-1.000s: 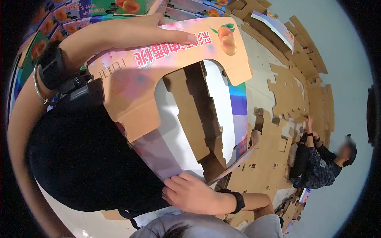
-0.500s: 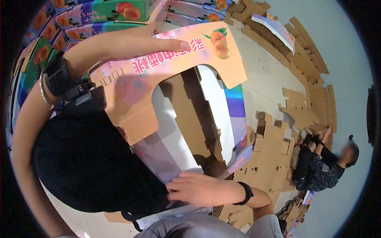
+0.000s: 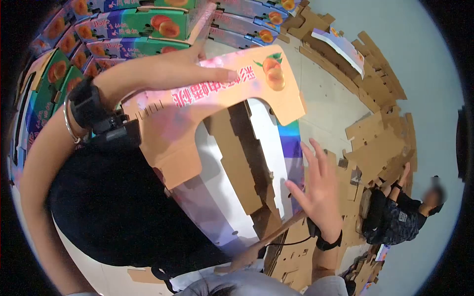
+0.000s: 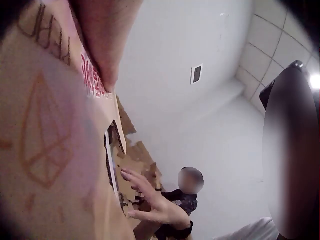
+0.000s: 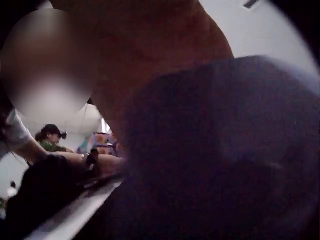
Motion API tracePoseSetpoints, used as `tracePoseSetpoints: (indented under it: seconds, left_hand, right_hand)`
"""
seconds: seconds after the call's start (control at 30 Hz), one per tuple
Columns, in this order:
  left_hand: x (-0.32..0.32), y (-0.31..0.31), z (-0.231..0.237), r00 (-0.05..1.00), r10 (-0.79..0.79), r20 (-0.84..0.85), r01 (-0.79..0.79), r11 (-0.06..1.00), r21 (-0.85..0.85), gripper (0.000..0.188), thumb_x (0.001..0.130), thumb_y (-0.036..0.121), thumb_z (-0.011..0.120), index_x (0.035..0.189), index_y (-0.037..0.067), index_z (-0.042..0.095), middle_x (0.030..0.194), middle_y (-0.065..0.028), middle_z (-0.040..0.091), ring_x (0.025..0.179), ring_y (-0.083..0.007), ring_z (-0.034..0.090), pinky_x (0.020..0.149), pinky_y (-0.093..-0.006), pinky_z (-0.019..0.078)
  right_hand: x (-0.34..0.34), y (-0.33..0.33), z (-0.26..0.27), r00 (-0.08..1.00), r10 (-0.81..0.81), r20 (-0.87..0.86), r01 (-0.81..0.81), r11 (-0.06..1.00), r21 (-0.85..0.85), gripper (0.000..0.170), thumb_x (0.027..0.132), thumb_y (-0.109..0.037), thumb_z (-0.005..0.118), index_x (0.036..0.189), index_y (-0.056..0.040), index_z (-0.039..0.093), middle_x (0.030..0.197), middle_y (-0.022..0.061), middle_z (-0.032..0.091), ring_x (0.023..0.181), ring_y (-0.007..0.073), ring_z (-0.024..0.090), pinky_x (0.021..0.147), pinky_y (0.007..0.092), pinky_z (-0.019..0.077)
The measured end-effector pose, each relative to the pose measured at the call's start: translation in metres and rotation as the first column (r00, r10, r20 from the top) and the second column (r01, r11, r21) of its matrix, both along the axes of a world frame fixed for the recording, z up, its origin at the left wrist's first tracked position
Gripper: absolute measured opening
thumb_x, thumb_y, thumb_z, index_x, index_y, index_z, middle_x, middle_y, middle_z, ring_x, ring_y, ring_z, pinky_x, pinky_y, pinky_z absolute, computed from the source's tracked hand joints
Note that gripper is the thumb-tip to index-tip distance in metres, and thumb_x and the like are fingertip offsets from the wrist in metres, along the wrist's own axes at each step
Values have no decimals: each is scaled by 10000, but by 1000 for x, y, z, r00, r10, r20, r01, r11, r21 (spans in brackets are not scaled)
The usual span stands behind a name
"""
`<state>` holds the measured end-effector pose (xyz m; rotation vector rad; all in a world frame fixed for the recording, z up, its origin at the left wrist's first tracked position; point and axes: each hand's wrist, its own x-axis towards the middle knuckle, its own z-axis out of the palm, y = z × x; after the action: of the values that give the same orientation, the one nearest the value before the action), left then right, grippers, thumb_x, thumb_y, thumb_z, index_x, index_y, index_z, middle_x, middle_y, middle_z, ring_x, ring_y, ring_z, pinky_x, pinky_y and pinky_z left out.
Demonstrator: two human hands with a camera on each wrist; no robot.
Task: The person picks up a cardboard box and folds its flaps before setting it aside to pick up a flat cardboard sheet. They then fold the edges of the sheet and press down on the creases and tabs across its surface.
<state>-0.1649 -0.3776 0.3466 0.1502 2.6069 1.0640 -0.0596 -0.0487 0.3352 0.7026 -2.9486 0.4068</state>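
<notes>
A printed peach carton (image 3: 182, 128) with a large cutout in its orange panel leans over a black surface, its white and brown inside showing. My left hand (image 3: 197, 69) grips its upper edge, thumb on the red lettering; the other fingers are partly hidden behind. Beside the carton's right side, my right hand (image 3: 318, 192) is raised with fingers spread, holding nothing. The left wrist view shows the orange panel (image 4: 50, 120) close up and the spread right hand (image 4: 162, 207) beyond it. Dark blur covers much of the right wrist view.
Stacked peach cartons (image 3: 118, 24) stand at the upper left. Flattened brown cardboard (image 3: 380, 133) covers much of the floor at the right, where a person in dark clothes (image 3: 395, 219) sits. A loose printed piece (image 3: 340, 47) lies at the upper right.
My right hand has left the carton's lower edge, moved up and right, and spread its fingers. The carton and left hand have shifted slightly downward in view.
</notes>
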Motion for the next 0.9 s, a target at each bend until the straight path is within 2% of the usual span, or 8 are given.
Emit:
tracePoseSetpoints:
  seconds: [0.03, 0.13, 0.3, 0.33, 0.37, 0.6, 0.67, 0.9]
  left_hand:
    - [-1, -1, -1, 999, -21, -32, 20, 1000, -23, 822, 791, 646, 608, 1176, -67, 471, 1076, -182, 564, 1027, -220, 539, 879, -308, 422]
    - [-2, -1, -6, 1000, -1, -15, 0, 999, -38, 826, 792, 640, 614, 1179, -74, 465, 1089, -202, 564, 1039, -227, 538, 896, -315, 420]
    - [-7, 2, -2, 999, -9, 31, 9, 1000, -24, 831, 783, 638, 629, 1190, -67, 464, 1121, -217, 563, 1063, -244, 532, 928, -330, 411]
    - [-10, 4, -2, 1000, -5, 0, 5, 1000, -17, 944, 731, 697, 622, 1213, -95, 446, 1117, -258, 558, 1073, -293, 551, 920, -347, 423]
    - [-13, 4, -1, 999, 3, -34, -4, 1000, -12, 1057, 678, 756, 616, 1236, -122, 429, 1113, -299, 554, 1084, -341, 571, 912, -364, 435]
    - [5, -1, -2, 999, 33, 3, -33, 999, -29, 1054, 691, 746, 619, 1253, -124, 426, 1151, -305, 543, 1100, -323, 563, 904, -358, 443]
    - [7, 2, 2, 999, 37, 27, -38, 999, 35, 682, 816, 598, 622, 1126, 8, 476, 1040, -138, 555, 1024, -200, 511, 899, -304, 399]
    - [5, 5, 2, 995, 64, 71, -64, 998, -3, 737, 796, 621, 624, 1154, -5, 470, 1050, -147, 549, 1043, -200, 499, 914, -305, 388]
  right_hand:
    - [0, 12, -8, 999, 37, 21, -39, 993, 114, 798, 792, -285, 703, 1444, -78, 293, 1336, 220, 462, 1171, 417, 477, 973, 465, 393]
    - [6, 20, -22, 962, -30, 271, 15, 998, 56, 887, 784, -328, 711, 1468, -53, 218, 1374, 242, 416, 1153, 430, 498, 950, 459, 425]
    - [7, 14, -12, 934, -69, 349, 19, 989, 145, 953, 784, -358, 708, 1474, -14, 149, 1366, 266, 414, 1108, 431, 534, 902, 446, 465]
    - [7, 14, -9, 919, -94, 382, 26, 983, 179, 968, 791, -390, 697, 1472, 0, 130, 1366, 282, 404, 1110, 451, 528, 901, 462, 468]
    - [6, 14, -9, 918, -97, 385, 29, 983, 179, 968, 791, -390, 697, 1472, 0, 130, 1366, 282, 404, 1110, 451, 528, 901, 462, 468]
    - [21, 2, -21, 970, -55, 235, -14, 958, 285, 1043, 761, -464, 704, 1460, 43, 119, 1343, 365, 369, 1098, 467, 531, 885, 447, 481]
    - [22, -1, -22, 977, -50, 206, -12, 957, 290, 1058, 752, -470, 711, 1458, 49, 119, 1337, 375, 368, 1096, 466, 534, 882, 443, 485]
    - [15, 0, -30, 970, -135, 203, 74, 957, 281, 1086, 698, -404, 753, 1465, 25, 114, 1352, 352, 372, 1113, 444, 545, 771, 436, 544]
